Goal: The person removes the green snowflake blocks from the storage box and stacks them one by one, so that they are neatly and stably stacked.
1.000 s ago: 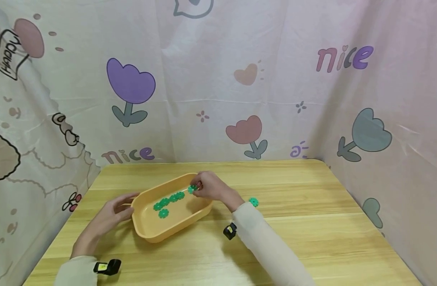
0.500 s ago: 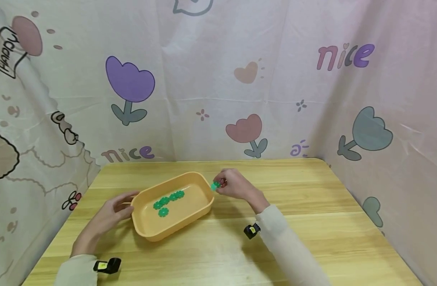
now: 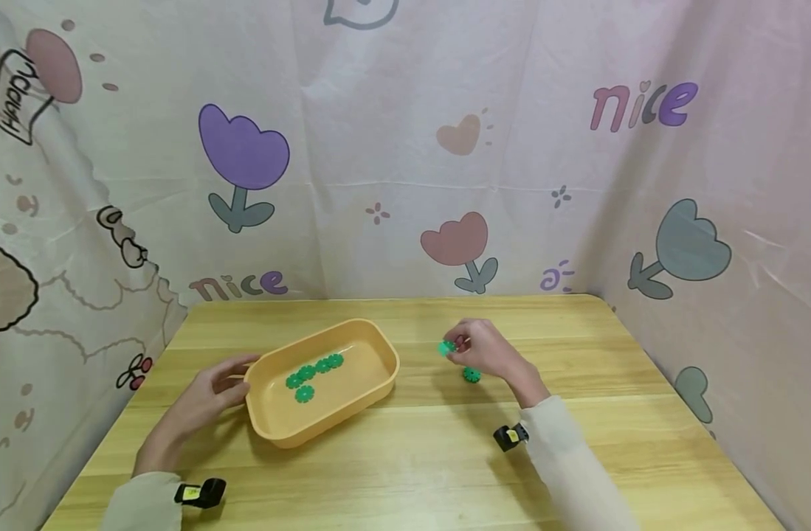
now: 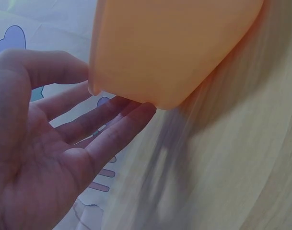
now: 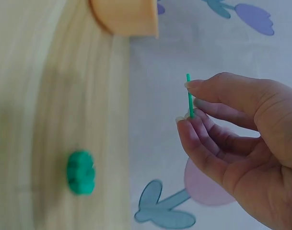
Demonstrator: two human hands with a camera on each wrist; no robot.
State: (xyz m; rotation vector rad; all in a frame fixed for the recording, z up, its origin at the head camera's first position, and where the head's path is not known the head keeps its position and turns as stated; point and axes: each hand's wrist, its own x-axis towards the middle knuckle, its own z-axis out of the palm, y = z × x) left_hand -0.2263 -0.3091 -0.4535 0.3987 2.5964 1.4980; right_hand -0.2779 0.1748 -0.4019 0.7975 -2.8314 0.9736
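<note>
- Pinching a green disc, the right hand hangs near a green stack in the head view; the left hand grips the yellow tray, which holds more green discs. The curtain reads "nice" twice.
- Left wrist: thumb against the tray's rim.
- Right wrist: the disc edge-on between thumb and fingertips, the stack apart on the table.

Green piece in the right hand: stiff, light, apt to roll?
Probably stiff: the green piece looks straight edge-on. Likely light: it's thin, and the right hand only pinches it. Similar pieces lie flat in the tray, so pushed flat it would probably slide, not roll.
</note>
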